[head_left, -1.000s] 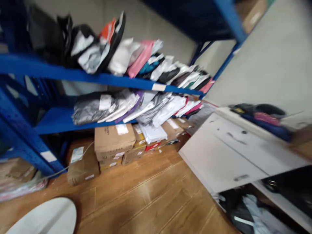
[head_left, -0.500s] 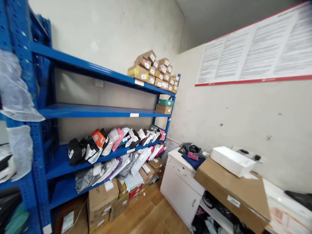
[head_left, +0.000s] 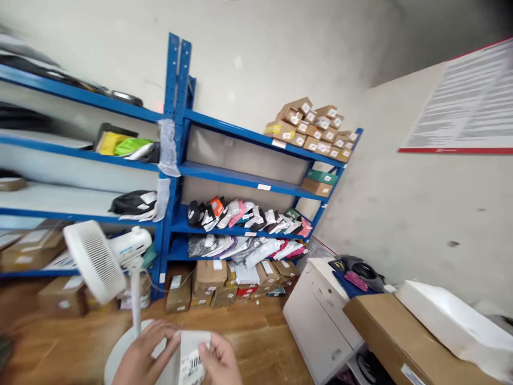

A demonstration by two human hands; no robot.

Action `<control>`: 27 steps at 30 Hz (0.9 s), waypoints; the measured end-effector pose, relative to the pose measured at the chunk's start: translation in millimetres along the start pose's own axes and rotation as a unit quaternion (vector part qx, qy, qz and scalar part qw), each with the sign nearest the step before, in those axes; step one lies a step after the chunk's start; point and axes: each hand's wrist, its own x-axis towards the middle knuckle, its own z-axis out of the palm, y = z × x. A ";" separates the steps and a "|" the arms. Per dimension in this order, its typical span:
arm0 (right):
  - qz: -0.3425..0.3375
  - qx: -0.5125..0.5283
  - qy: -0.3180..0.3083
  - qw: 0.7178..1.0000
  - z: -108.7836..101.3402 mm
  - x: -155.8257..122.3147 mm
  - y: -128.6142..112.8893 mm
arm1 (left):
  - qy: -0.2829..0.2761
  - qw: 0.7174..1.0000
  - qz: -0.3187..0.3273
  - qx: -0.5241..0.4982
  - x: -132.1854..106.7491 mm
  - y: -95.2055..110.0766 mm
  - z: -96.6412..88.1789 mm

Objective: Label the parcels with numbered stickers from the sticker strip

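Note:
A white label [head_left: 191,345] with black printed digits is held up between my hands at the bottom of the view. My left hand [head_left: 146,354] is closed, its fingertips pinching the label's upper left edge. On the other side, my right hand [head_left: 223,361] grips the right edge, the thumb lying on the printed face. The lower end of the label runs out of the frame. Just behind my left hand stands a white pedestal fan [head_left: 136,299] on a round base.
Blue shelving [head_left: 224,174] lines the wall, with bagged parcels [head_left: 248,214] and small cartons [head_left: 316,128] on it. Larger boxes [head_left: 210,274] sit on the floor beneath. At right, a white cabinet [head_left: 316,315] adjoins a big carton [head_left: 420,337] with a white foam tray [head_left: 444,315] on top.
The view has turned left and drawn back from the shelves. The fan and the left-hand shelves have come into view, as have both hands holding the label.

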 end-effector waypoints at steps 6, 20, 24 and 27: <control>0.054 0.103 -0.008 0.993 21.6 -21.7 -33.4 | 0.153 0.958 -0.183 -0.161 -41.3 40.9 28.8; 0.087 0.027 -0.036 0.995 18.9 -47.2 -7.0 | 0.166 0.915 -0.247 -0.270 -103.0 58.3 48.8; -0.011 -0.119 -0.061 0.991 27.0 -48.8 12.9 | 0.171 0.919 -0.236 -0.264 -124.0 44.4 33.1; 0.026 -0.151 -0.185 0.971 49.8 -52.9 34.2 | 0.170 0.911 -0.251 -0.279 -148.0 27.2 12.2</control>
